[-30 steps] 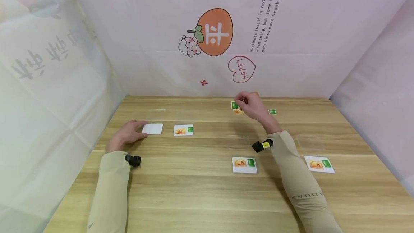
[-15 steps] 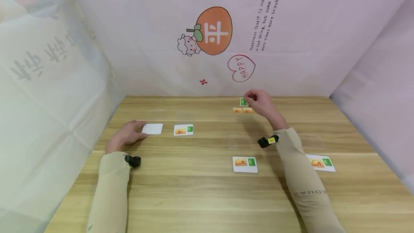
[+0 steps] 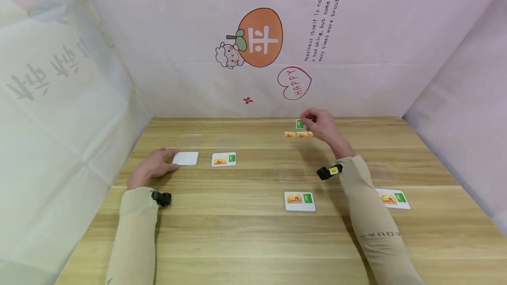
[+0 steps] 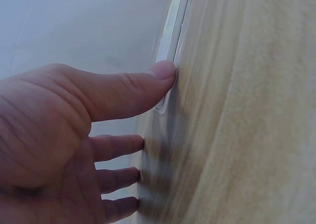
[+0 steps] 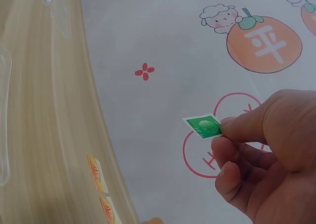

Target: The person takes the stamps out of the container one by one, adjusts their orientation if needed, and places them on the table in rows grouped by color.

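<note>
Near the back of the table, my right hand pinches a small green stamp with a white border between thumb and fingertips. The stamp is held above a row of orange stamps that lie on the table, partly hidden by the hand. At the left, my left hand rests beside a blank white card, its fingers fairly straight. The thumb touches the card's edge in the left wrist view, and other fingertips touch the table.
White cards bearing an orange and a green stamp lie right of the blank one, at front centre and at right, partly behind the right sleeve. A clear sleeve lies behind the centre card. White printed sheets wall the table.
My right hand has moved right and slightly back along the stamps, lifting the green stamp and uncovering orange stamps below. The left hand stays at the blank card.
</note>
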A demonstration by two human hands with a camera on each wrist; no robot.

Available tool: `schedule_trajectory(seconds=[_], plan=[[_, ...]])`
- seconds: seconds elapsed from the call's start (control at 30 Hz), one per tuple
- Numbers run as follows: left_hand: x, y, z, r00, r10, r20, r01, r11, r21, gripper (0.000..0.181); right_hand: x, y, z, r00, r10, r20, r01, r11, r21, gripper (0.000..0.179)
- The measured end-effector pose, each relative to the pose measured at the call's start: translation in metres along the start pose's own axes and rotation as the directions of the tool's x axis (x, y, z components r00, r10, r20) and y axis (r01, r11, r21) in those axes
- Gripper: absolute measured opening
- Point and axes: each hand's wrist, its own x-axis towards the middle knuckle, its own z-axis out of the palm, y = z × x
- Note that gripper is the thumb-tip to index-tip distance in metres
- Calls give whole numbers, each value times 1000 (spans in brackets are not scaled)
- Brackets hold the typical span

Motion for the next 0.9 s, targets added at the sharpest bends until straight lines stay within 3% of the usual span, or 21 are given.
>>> schedule_trajectory(seconds=[0.63,0.9], plan=[[1,0,3,1000,-8,-9,8,1000,0,61,2,23,-19,994,113,3,-113,991,65,23],[1,0,2,1000,-6,-9,6,1000,1,61,5,34,-25,993,117,-12,-116,992,58,22]])
